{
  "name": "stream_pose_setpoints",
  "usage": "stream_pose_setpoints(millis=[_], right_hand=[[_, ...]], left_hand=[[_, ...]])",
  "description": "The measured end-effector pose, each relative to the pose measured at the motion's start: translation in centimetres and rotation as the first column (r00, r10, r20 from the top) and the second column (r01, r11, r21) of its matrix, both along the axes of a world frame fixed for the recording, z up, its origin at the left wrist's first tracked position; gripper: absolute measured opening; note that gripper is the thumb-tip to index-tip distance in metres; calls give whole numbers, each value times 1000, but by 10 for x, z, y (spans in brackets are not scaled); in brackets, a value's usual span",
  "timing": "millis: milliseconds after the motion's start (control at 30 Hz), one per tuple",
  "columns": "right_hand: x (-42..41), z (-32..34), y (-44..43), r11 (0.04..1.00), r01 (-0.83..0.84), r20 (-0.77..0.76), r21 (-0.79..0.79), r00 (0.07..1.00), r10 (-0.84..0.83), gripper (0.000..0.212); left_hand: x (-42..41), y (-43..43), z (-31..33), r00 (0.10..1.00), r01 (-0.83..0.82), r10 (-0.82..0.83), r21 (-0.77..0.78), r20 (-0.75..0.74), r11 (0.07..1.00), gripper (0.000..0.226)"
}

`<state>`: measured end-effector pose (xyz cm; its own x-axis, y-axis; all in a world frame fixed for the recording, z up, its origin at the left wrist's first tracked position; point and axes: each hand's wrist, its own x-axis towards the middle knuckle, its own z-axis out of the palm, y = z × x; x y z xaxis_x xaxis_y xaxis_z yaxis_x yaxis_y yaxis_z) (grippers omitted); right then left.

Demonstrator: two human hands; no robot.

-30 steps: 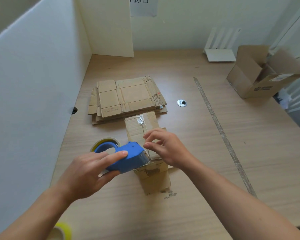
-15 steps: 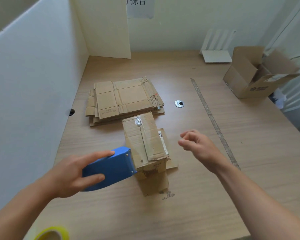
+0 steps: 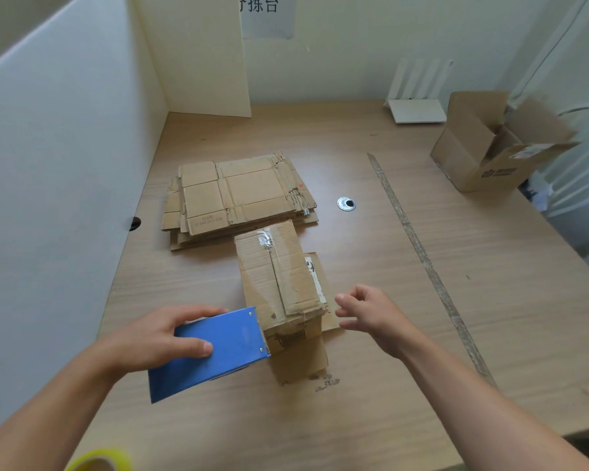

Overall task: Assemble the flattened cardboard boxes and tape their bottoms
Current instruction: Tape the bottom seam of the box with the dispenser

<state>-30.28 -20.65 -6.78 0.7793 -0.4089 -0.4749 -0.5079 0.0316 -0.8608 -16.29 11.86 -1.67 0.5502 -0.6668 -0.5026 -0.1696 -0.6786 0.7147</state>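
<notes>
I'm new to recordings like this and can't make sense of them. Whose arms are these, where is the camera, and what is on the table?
There is no machine here. These are a person's two bare arms, seen by a wide-angle camera worn on their head and looking down at a wooden table. The left hand grips a blue tape dispenser, whose front end is against the near edge of a small cardboard box. Clear tape shows on top of that box. The right hand hovers just right of the box, fingers loosely curled, holding nothing. Behind lies a stack of flattened boxes. An open box sits at the far right, and a yellow tape roll peeks in at the bottom left.
</notes>
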Motion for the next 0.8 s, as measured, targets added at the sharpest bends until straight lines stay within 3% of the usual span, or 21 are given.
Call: stream_pose_setpoints(millis=[200, 500, 700, 800], right_hand=[[6, -18, -1, 1000, 3, -100, 14, 995, -2, 25], [4, -40, -1, 981, -3, -337, 194, 939, 70, 28], [9, -37, 5, 988, -29, -365, 149, 927, 82, 25], [6, -37, 7, 998, -26, -334, 48, 942, 41, 28]], left_hand=[[1, -7, -3, 998, -10, 13, 43, -66, 999, 50], [1, -27, 0, 997, 30, -22, 121, -68, 992, 47], [3, -28, 1, 997, 39, -29, 145, -72, 989, 45], [3, -28, 1, 997, 39, -27, 146, -78, 989, 46]])
